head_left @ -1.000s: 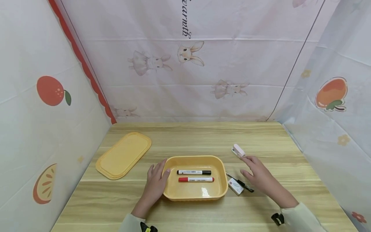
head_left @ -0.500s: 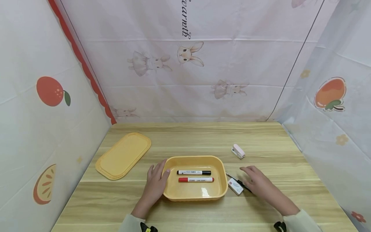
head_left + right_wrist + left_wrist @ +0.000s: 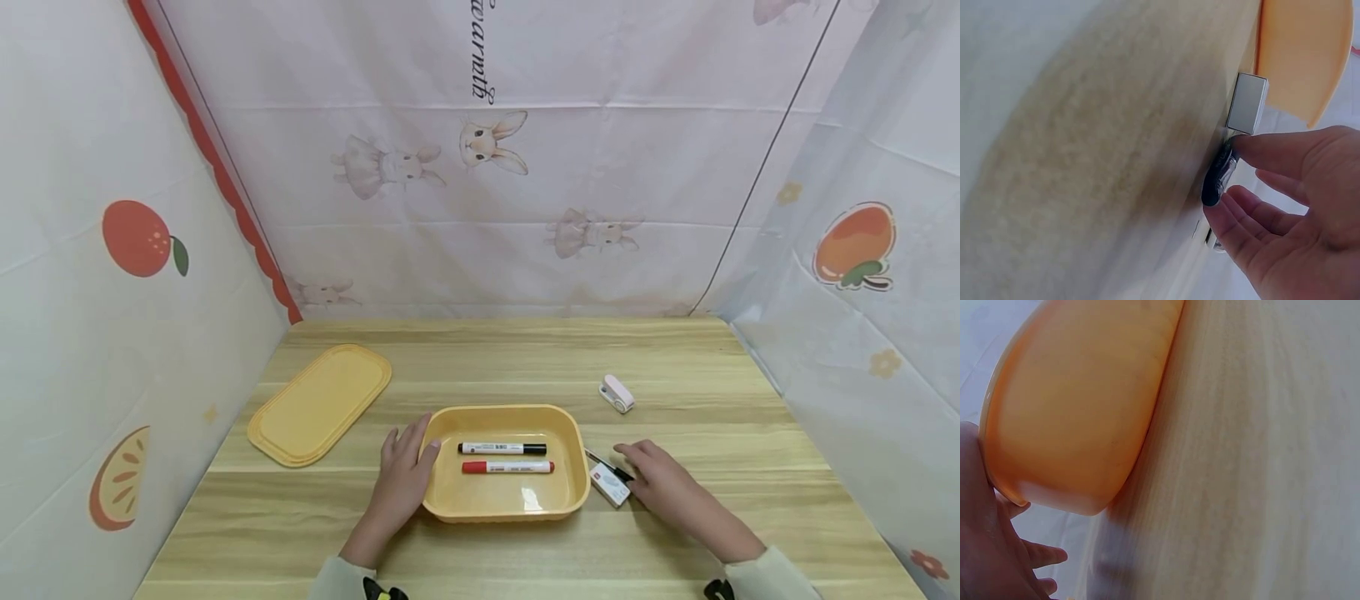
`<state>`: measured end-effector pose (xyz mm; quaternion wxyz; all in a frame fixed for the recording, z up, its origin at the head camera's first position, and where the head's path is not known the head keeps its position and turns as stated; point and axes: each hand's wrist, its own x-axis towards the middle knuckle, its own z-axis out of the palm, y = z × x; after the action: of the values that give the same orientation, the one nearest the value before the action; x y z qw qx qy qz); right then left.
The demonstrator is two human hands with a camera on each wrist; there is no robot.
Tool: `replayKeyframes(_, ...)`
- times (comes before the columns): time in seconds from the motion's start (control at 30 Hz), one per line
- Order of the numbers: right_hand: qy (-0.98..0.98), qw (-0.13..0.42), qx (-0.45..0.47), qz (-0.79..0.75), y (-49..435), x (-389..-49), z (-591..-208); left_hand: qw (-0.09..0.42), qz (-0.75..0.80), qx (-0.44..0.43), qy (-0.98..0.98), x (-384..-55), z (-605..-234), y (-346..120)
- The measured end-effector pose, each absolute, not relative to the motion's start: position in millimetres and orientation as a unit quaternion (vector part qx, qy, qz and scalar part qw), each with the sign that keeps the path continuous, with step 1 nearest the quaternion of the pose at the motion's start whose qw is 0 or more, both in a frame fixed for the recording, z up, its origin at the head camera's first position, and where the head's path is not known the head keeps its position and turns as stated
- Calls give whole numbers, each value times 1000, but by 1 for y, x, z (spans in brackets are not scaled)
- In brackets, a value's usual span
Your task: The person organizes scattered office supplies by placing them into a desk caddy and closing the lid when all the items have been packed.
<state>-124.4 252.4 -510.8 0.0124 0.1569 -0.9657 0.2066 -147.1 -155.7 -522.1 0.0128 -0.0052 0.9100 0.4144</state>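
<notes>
My left hand (image 3: pixel 402 469) grips the left rim of a yellow plastic box (image 3: pixel 502 510), thumb over the edge and fingers outside. In the box lie a black-capped marker (image 3: pixel 501 448) and a red-capped marker (image 3: pixel 508 467), side by side. To the right of the box, my right hand (image 3: pixel 663 483) pinches the black cap end of a pen (image 3: pixel 611 467) on the table. In the right wrist view, thumb and fingertips meet both sides of the pen's black part (image 3: pixel 1219 175). Touching or very near the pen is a small white box (image 3: pixel 1247 103).
A small pink-and-white stapler (image 3: pixel 617 393) lies behind the right hand. The flat yellow lid (image 3: pixel 321 404) lies at the table's left. Printed cloth walls (image 3: pixel 480 250) bound the wooden table (image 3: pixel 517 350) at the back and sides.
My right hand has moved from beside the stapler down towards the front to the pen and pinches it. The left hand stays on the box rim.
</notes>
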Motion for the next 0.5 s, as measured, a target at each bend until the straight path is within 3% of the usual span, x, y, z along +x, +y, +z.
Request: replayKeyframes(0.5,-968,36,185,165,246,-125,-512,14,407,-7,913,-145,-520,-154)
